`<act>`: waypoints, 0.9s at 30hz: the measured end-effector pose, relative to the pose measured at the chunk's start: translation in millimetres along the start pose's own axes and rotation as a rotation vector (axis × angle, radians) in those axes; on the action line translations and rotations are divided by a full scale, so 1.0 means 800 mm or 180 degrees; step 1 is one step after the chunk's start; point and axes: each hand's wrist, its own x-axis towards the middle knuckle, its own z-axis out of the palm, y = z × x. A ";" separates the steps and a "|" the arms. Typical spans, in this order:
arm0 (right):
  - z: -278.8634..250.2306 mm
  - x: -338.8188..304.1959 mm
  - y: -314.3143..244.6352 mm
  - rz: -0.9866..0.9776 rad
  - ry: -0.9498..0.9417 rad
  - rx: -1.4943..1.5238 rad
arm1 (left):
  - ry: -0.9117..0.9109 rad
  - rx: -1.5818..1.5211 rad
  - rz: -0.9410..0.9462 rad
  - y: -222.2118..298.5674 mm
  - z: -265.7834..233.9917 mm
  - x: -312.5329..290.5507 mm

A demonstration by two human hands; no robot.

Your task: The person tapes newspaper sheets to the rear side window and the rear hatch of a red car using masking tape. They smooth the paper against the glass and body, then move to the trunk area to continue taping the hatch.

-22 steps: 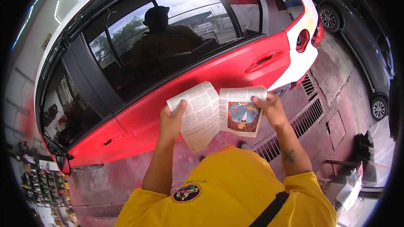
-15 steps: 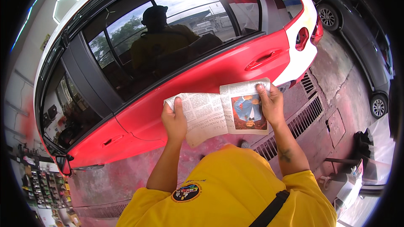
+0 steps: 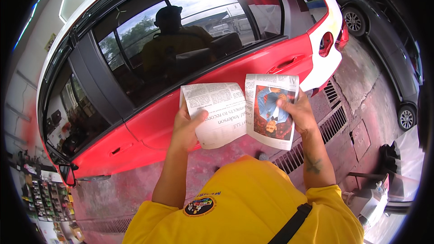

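Pinches newspaper (image 3: 221, 113) by opposite sides with left hand (image 3: 184, 129) and right hand (image 3: 303, 115), near red car (image 3: 221, 77); apparently supports it underneath.

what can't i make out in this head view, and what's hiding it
All in the head view:
Left hand and right hand: fingertips hidden behind the newspaper.
Newspaper's back: turned away from the camera.
Red-and-white car: top cut off by the upper edge; interior masked by reflections on its dark side window.
Shelf goods: too small to identify.
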 end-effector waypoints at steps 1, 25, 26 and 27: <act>-0.013 -0.009 0.015 0.0337 -0.0099 -0.0027 | 0.0010 0.0162 -0.0178 -0.014 -0.006 -0.010; 0.017 0.003 0.036 -0.0994 0.1249 -0.1453 | 0.1140 0.0343 0.1090 -0.027 -0.040 0.044; 0.012 0.005 0.035 -0.0979 0.1379 -0.1410 | 0.1268 0.0243 0.1150 -0.022 -0.047 0.048; 0.004 0.008 0.032 -0.0978 0.1512 -0.1357 | 0.1387 0.0140 0.1222 -0.012 -0.055 0.053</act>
